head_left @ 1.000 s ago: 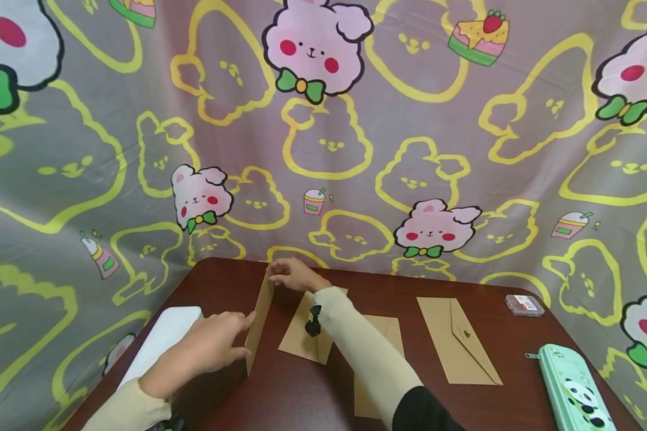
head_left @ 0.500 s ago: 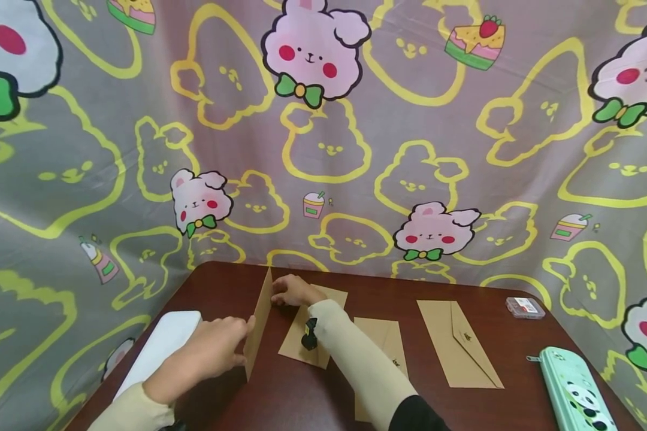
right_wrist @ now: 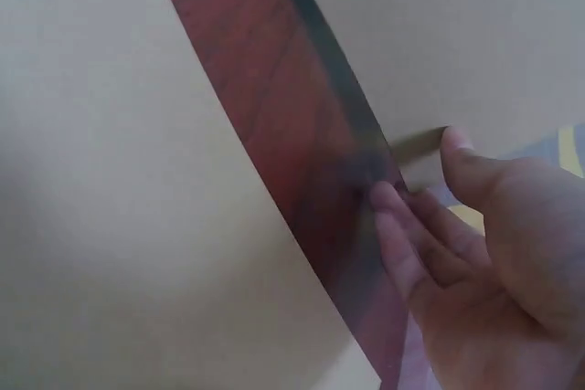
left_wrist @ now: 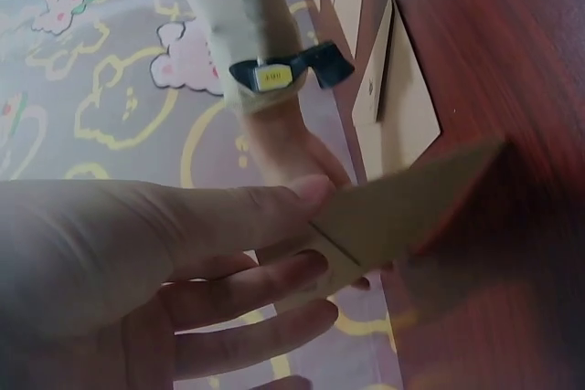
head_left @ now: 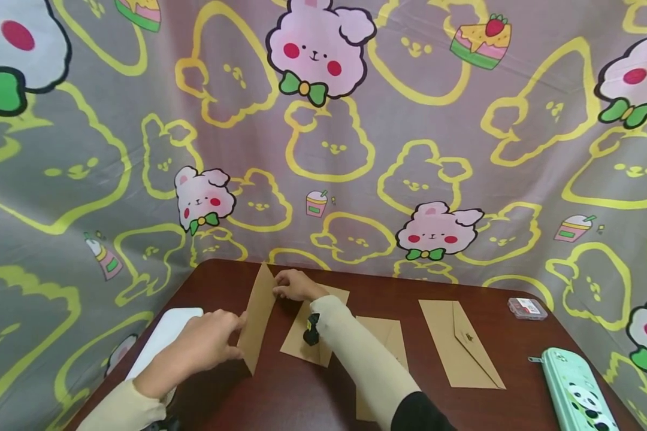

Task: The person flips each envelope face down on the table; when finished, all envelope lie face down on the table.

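Note:
A brown paper envelope (head_left: 257, 326) stands on its long edge, tilted, at the left of the desk. My left hand (head_left: 207, 340) holds its near left side; in the left wrist view the thumb (left_wrist: 274, 212) and fingertips lie against the paper near a dark flap line. At the far end my right hand (head_left: 296, 284) pinches the edge; the right wrist view has the thumb (right_wrist: 471, 166) on a small fold, with the fingers around the edge. Under the right forearm lies a second envelope (head_left: 302, 344), partly covered.
Another envelope (head_left: 377, 326) lies partly beneath the right sleeve. Farther right is an envelope (head_left: 460, 344) with a small dark mark. A mint panda pencil case (head_left: 578, 389), a small clear box (head_left: 527, 308) and a white object (head_left: 164, 335) rest near the desk's sides. Patterned cloth hangs behind.
The upright envelope has turned, so its broad face shows more and its far top corner has shifted left. My right hand has come slightly down from that corner.

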`<state>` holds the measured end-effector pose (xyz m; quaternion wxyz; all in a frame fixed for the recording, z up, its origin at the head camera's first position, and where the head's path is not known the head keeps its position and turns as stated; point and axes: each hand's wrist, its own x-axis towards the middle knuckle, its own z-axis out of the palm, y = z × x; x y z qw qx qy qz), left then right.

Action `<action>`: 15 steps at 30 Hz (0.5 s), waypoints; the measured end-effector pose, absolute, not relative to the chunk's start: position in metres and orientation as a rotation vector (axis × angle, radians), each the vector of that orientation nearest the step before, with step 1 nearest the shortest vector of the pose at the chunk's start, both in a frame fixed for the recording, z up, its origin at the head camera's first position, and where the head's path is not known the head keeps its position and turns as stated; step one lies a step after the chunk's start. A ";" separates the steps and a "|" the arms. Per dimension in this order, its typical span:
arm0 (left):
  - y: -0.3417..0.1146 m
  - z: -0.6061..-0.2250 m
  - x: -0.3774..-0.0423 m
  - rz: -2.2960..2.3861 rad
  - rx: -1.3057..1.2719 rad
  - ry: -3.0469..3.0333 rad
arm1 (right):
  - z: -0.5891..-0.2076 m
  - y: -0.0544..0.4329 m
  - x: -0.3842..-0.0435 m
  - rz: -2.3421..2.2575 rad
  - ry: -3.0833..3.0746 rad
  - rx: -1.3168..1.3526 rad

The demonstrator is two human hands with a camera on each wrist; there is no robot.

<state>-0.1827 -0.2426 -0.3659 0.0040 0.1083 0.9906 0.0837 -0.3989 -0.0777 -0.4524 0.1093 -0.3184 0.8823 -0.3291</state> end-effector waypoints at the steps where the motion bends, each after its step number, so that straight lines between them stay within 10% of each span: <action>1: -0.245 -0.366 -0.184 0.279 0.332 3.101 | -0.450 -0.076 -0.399 -0.999 2.585 -0.925; 15: -0.269 -0.380 -0.189 0.443 0.258 3.067 | -0.444 -0.058 -0.402 -1.389 2.512 -0.798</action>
